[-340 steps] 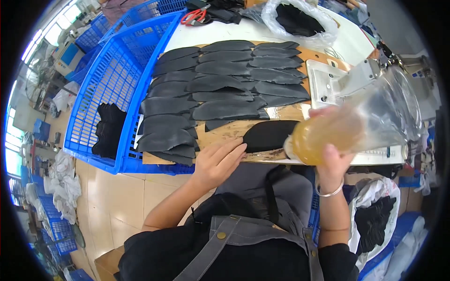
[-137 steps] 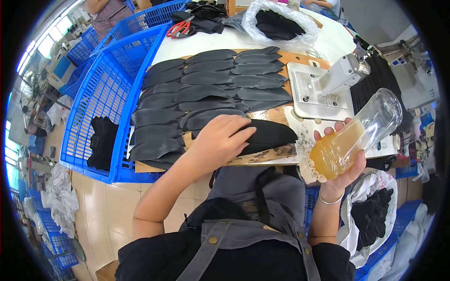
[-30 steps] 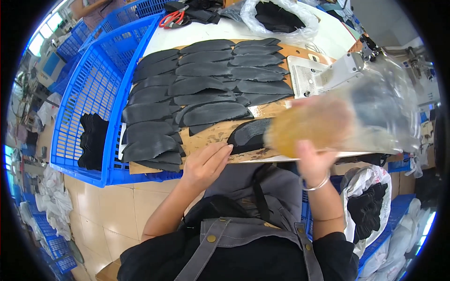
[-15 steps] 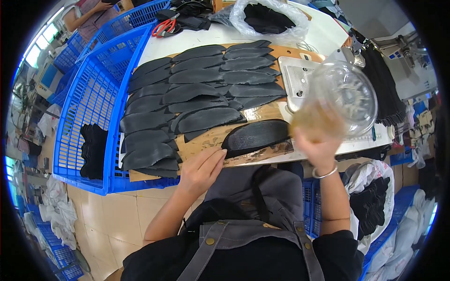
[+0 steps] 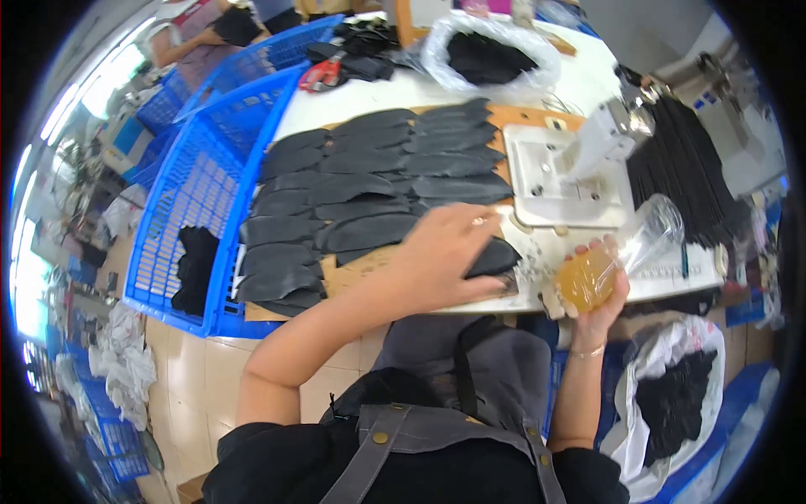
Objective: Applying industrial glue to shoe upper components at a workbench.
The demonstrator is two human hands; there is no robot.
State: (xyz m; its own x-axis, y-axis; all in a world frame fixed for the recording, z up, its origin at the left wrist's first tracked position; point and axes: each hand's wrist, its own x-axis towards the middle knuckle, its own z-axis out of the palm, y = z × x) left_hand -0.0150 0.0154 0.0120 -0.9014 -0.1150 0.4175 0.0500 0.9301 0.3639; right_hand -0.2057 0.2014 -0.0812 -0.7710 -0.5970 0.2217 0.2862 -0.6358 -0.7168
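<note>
My right hand (image 5: pixel 609 298) is wrapped round a clear plastic bottle (image 5: pixel 651 231) beside the right end of the board. Amber contents (image 5: pixel 588 281) fill the bottle's lower left end, which is tilted down toward the table; its clear end points up and right. Over a dark curved fabric piece (image 5: pixel 494 259) at the table's near edge, my left hand (image 5: pixel 449 256) has its fingers apart and hides much of the piece. I cannot tell whether it touches. Overlapping rows of similar black pieces (image 5: pixel 361 189) cover the brown board (image 5: pixel 344 273) to the left.
A sewing machine (image 5: pixel 596 143) stands beyond the bottle, with black strips (image 5: pixel 676 160) at its right. A blue crate (image 5: pixel 189 193) adjoins the table's left side. Red-handled scissors (image 5: pixel 321 74) and a bag of black pieces (image 5: pixel 487 59) lie behind. Another person (image 5: pixel 189 42) is at far left.
My left hand has left the piece's left end and come right over it, fingers spreading. My right hand has brought the bottle down and slightly right, off the piece; its clear end now points away.
</note>
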